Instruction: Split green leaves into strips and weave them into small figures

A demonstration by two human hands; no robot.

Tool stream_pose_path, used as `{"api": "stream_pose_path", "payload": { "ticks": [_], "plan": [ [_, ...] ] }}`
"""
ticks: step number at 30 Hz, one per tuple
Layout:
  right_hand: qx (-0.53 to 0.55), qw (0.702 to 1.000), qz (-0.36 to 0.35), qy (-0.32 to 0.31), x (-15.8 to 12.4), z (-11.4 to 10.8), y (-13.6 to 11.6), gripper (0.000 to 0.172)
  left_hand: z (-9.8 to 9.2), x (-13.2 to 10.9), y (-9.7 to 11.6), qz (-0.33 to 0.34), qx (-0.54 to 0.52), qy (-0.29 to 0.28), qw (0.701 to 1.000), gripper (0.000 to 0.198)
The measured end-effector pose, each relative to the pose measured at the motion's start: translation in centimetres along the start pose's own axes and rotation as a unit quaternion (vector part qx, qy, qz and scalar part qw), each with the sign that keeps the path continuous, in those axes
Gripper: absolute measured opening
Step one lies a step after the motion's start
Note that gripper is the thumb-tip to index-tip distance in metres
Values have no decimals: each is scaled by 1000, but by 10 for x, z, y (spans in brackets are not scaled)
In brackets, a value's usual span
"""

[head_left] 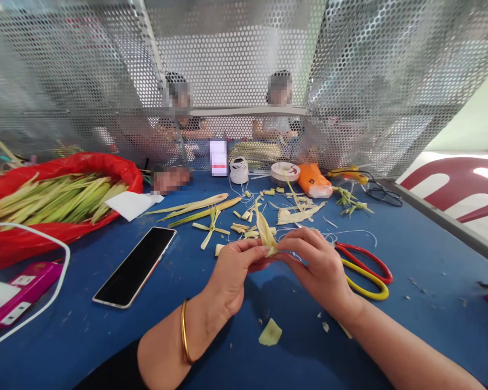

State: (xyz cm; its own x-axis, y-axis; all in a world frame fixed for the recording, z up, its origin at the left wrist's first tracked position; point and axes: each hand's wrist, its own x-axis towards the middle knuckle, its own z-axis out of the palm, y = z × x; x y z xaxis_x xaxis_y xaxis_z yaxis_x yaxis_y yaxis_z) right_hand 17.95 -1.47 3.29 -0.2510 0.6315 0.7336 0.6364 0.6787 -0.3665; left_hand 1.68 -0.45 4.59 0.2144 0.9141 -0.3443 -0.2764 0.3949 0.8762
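Meeting near the middle of the worktop [296, 357], the two hands work close together, raised a little above its blue surface. The left hand [231, 273] comes from the lower left, with the wrist bent and the fingers curled; its thumb and fingertips press on the lower end of a husk piece [265, 230]. The right hand [323, 265] comes from the lower right, its back turned upward, and pinches the same lower end between thumb and fingers. So both hands are closed on this husk piece, which stands between them with its pointed tip upward. It is thin, pale yellow-green, folded lengthwise and narrow at the base.

On the left wrist is a smooth, round gold bracelet [184, 331], above a black sleeve [114, 363]. Just beside the right hand lie scissors [386, 291] with one red and one yellow loop; their blades are hidden. Nearer to the person lies a flat, pale green scrap [270, 332] with uneven edges. To the left, a phone [135, 268] with a dark, shiny screen lies flat, and farther left a crinkled red plastic bag [120, 165] holds long, ribbed green husks [65, 197].
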Motion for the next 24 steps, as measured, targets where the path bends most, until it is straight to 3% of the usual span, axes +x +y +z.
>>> {"api": "stream_pose_path", "payload": {
  "ticks": [9,13,17,20,24],
  "plan": [
    [13,999,-34,-36,4,-7,2,12,-2,1,-3,-6,-26,-31,999,18],
    [-29,995,-83,-36,4,-4,1,16,0,1,-6,-3,-21,3,1000,24],
    [-55,992,-106,-38,4,-1,-2,22,3,1,-11,78,57,61,993,17],
    [-34,996,-69,-46,3,-1,-4,19,3,0,-14,140,145,93,975,12],
    [28,996,55,-65,3,-2,-5,14,2,-1,-14,188,222,84,953,12]
  ]
}}
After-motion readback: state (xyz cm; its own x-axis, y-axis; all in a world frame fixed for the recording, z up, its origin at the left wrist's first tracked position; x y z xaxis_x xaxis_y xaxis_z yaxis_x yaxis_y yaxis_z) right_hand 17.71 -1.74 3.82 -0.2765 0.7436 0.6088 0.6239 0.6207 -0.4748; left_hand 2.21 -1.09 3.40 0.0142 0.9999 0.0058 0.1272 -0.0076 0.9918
